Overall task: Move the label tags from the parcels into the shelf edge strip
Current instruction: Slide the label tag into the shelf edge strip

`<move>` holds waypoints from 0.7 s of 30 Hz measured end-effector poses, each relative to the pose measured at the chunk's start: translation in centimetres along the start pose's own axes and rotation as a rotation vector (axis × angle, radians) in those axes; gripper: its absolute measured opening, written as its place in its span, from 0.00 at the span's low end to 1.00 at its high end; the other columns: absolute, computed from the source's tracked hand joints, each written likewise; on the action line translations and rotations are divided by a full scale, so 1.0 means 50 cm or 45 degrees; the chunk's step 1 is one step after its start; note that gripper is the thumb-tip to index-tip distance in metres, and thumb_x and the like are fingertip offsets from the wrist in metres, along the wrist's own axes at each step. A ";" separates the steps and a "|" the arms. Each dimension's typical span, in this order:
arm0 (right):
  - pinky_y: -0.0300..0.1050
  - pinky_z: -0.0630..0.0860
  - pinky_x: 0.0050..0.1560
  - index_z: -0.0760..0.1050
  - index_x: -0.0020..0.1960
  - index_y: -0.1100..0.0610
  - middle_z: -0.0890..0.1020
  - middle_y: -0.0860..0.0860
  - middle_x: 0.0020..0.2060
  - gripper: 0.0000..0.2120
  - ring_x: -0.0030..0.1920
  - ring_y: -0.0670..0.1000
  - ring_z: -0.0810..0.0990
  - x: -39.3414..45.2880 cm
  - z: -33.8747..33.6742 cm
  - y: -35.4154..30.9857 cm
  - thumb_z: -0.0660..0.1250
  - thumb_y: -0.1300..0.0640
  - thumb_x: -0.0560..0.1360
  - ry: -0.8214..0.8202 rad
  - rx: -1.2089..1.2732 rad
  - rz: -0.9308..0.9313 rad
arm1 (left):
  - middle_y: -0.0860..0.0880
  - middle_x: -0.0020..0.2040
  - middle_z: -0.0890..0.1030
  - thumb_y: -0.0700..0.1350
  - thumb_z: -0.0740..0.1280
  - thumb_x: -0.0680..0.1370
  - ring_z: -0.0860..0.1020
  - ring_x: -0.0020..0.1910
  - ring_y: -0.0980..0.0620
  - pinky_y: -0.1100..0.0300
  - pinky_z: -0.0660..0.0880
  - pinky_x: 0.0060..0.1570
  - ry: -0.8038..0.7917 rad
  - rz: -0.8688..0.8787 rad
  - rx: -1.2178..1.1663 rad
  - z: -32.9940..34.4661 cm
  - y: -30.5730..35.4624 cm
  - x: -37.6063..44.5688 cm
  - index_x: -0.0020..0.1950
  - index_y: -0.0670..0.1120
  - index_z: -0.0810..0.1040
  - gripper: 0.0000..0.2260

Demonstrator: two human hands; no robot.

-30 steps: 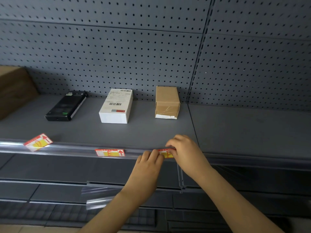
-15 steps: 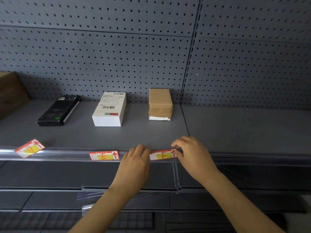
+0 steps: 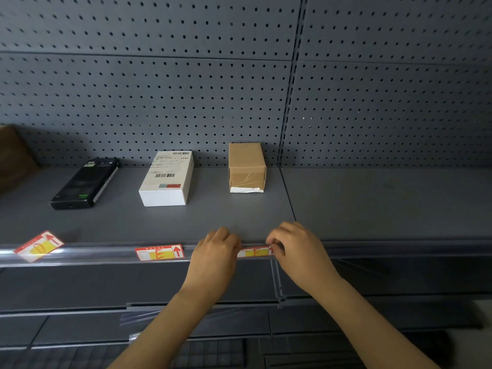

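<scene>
A dark grey pegboard back wall [image 3: 186, 89] rises behind a grey shelf [image 3: 372, 203] that spans the view; along the shelf's front edge runs a clear plastic edge strip [image 3: 101, 255], with lower shelf levels below it. At the far left a brown cardboard box [image 3: 13, 155] is cut by the frame. Three parcels lie toward the back of the shelf, well apart from one another: a black flat box [image 3: 85, 183] on the left, a white box [image 3: 167, 178] with barcodes in the middle, and a brown taped parcel [image 3: 247, 167] to the right. Two bare forearms reach up from the bottom; the left hand [image 3: 213, 251] and the right hand [image 3: 295, 249] sit at the strip with fingers curled, each pinching one end of the right label tag [image 3: 254, 251], which lies level in the strip directly in front of the brown parcel; only its middle shows between the hands. The middle label tag [image 3: 159, 253] sits in the strip in front of the white box, slightly tilted; the left label tag [image 3: 38, 246] rests crooked across the strip's upper edge, partly on the shelf.
</scene>
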State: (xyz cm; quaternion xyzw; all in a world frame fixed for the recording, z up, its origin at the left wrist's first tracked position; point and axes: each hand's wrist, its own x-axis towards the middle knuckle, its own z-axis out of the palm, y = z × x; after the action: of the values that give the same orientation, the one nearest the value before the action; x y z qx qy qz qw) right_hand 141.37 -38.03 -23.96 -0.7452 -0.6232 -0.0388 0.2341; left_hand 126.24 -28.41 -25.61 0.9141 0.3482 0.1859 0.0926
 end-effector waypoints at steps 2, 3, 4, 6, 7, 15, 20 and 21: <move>0.41 0.76 0.42 0.81 0.44 0.55 0.81 0.49 0.41 0.04 0.43 0.49 0.78 -0.008 0.008 0.001 0.69 0.63 0.73 -0.005 -0.004 -0.013 | 0.47 0.40 0.81 0.36 0.75 0.69 0.79 0.37 0.47 0.57 0.77 0.33 -0.016 0.023 0.031 -0.004 -0.003 0.007 0.41 0.45 0.82 0.06; 0.43 0.77 0.41 0.82 0.44 0.56 0.81 0.50 0.41 0.04 0.43 0.50 0.78 -0.011 0.013 0.001 0.70 0.63 0.73 -0.002 -0.003 -0.022 | 0.47 0.40 0.81 0.36 0.75 0.68 0.79 0.36 0.47 0.57 0.77 0.33 -0.023 0.035 0.043 -0.007 -0.002 0.010 0.40 0.46 0.82 0.06; 0.44 0.78 0.40 0.82 0.44 0.56 0.81 0.50 0.41 0.04 0.42 0.50 0.79 -0.014 0.019 0.001 0.70 0.63 0.73 -0.001 -0.002 -0.022 | 0.47 0.40 0.81 0.36 0.75 0.68 0.79 0.36 0.48 0.58 0.77 0.33 -0.034 0.040 0.045 -0.009 -0.002 0.012 0.41 0.46 0.82 0.06; 0.47 0.79 0.40 0.81 0.45 0.56 0.81 0.51 0.42 0.05 0.42 0.51 0.79 -0.018 0.030 0.000 0.70 0.64 0.73 -0.005 0.007 -0.002 | 0.48 0.43 0.81 0.37 0.73 0.71 0.80 0.39 0.48 0.59 0.76 0.36 -0.044 0.043 0.061 -0.009 -0.002 0.014 0.44 0.46 0.83 0.05; 0.47 0.80 0.40 0.81 0.46 0.56 0.81 0.51 0.42 0.05 0.43 0.51 0.80 -0.018 0.034 0.001 0.70 0.64 0.73 -0.002 0.014 0.007 | 0.48 0.45 0.80 0.37 0.71 0.73 0.80 0.41 0.48 0.59 0.76 0.38 -0.058 0.044 0.081 -0.007 -0.002 0.014 0.46 0.46 0.82 0.06; 0.50 0.79 0.37 0.82 0.45 0.57 0.80 0.52 0.40 0.07 0.41 0.52 0.79 -0.009 0.042 -0.003 0.72 0.67 0.70 -0.021 -0.013 -0.004 | 0.48 0.37 0.80 0.36 0.79 0.63 0.80 0.31 0.50 0.60 0.77 0.28 -0.096 -0.003 0.132 0.002 -0.007 -0.004 0.38 0.46 0.82 0.10; 0.49 0.80 0.40 0.82 0.50 0.58 0.79 0.53 0.44 0.08 0.45 0.52 0.79 -0.013 0.048 -0.002 0.68 0.67 0.74 -0.035 0.013 0.023 | 0.47 0.35 0.80 0.33 0.80 0.57 0.79 0.28 0.49 0.58 0.77 0.26 -0.066 -0.003 0.158 0.012 -0.008 -0.012 0.37 0.45 0.81 0.15; 0.49 0.80 0.40 0.82 0.50 0.58 0.79 0.53 0.44 0.08 0.44 0.52 0.79 -0.014 0.048 -0.002 0.68 0.67 0.74 -0.030 0.015 0.029 | 0.47 0.36 0.80 0.33 0.80 0.57 0.79 0.28 0.49 0.58 0.78 0.27 -0.058 -0.015 0.155 0.015 -0.008 -0.014 0.38 0.45 0.81 0.15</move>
State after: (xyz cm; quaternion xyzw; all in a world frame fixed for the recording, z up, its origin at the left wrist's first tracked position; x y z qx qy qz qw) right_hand 140.57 -37.71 -26.30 -0.7514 -0.6174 -0.0236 0.2316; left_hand 125.81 -28.59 -26.59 0.9201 0.3620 0.1428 0.0457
